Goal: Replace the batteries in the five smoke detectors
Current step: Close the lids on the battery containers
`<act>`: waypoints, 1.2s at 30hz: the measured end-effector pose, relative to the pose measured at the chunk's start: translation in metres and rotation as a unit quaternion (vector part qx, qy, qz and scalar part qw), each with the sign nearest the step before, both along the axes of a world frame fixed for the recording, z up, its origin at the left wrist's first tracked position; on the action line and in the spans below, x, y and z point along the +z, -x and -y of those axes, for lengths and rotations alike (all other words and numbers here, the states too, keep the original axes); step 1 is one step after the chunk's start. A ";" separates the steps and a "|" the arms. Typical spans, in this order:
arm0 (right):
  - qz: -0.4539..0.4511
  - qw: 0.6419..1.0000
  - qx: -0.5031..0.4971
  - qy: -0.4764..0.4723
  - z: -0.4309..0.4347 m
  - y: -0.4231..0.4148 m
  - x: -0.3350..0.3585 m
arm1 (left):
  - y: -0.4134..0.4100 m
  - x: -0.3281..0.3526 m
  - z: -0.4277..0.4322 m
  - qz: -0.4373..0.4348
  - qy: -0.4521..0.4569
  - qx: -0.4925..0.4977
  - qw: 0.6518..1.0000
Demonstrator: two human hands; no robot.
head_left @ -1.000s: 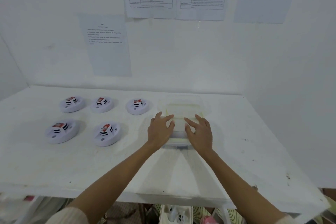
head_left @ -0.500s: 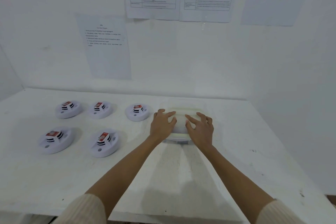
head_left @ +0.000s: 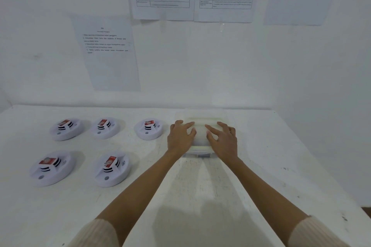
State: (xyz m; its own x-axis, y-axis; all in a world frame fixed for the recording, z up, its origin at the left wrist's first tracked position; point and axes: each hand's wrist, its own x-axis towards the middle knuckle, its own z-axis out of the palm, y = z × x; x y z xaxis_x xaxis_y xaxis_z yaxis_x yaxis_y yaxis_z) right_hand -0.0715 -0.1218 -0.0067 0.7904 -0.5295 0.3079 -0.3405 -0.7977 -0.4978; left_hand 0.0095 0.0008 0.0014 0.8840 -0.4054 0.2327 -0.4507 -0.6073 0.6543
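On my feed, both arms wear cream knit sleeves. The left sleeve [head_left: 96,232] and the right sleeve [head_left: 315,232] are ribbed lengthwise and look thick and soft, and each ends near the elbow in a rounded edge. Past that edge the forearms are bare down to the left hand [head_left: 180,138] and the right hand [head_left: 222,142], which are bare too.

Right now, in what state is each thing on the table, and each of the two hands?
back-left detector: lies flat, untouched.
back-middle detector: lies flat, untouched.
back-right detector: lies flat, untouched.
front-left detector: lies flat, untouched.
front-right detector: lies flat, untouched.
plastic box: closed, under both hands.
left hand: fingers spread, rests on the box.
right hand: fingers spread, rests on the box.
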 end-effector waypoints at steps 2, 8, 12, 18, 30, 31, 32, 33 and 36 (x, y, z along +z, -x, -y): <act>-0.002 1.000 -0.004 0.005 -0.001 0.000 -0.001 | 0.000 0.001 -0.001 -0.001 -0.008 -0.002 1.000; -0.017 1.000 -0.002 -0.005 0.000 0.001 0.005 | -0.007 0.007 -0.002 -0.044 -0.041 -0.038 0.997; 0.009 0.999 -0.003 -0.045 0.008 0.000 0.017 | -0.021 0.018 0.002 -0.096 -0.016 -0.049 0.994; -0.036 0.992 -0.012 -0.124 0.047 -0.039 0.041 | -0.037 0.040 0.018 -0.144 -0.126 -0.024 0.981; -0.094 0.959 0.042 -0.262 0.079 -0.088 0.026 | -0.087 0.041 0.055 -0.254 -0.136 -0.127 0.949; -0.103 0.959 0.040 -0.260 0.080 -0.092 0.027 | -0.091 0.042 0.057 -0.258 -0.130 -0.124 0.949; -0.112 0.960 0.040 -0.254 0.081 -0.096 0.027 | -0.097 0.043 0.059 -0.266 -0.116 -0.119 0.950; -0.120 0.961 0.038 -0.248 0.083 -0.101 0.026 | -0.104 0.042 0.060 -0.270 -0.102 -0.116 0.950; -0.119 0.961 0.052 -0.242 0.087 -0.113 0.026 | -0.126 0.034 0.063 -0.255 -0.091 -0.110 0.956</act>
State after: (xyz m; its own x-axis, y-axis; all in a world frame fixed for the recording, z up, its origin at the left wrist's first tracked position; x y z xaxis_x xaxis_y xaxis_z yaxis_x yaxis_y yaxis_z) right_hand 0.0420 -0.2083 0.0193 0.8643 -0.4794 -0.1519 -0.4222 -0.5275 -0.7373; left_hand 0.1352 -0.0623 0.0357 0.7524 -0.5877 -0.2975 -0.2315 -0.6587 0.7159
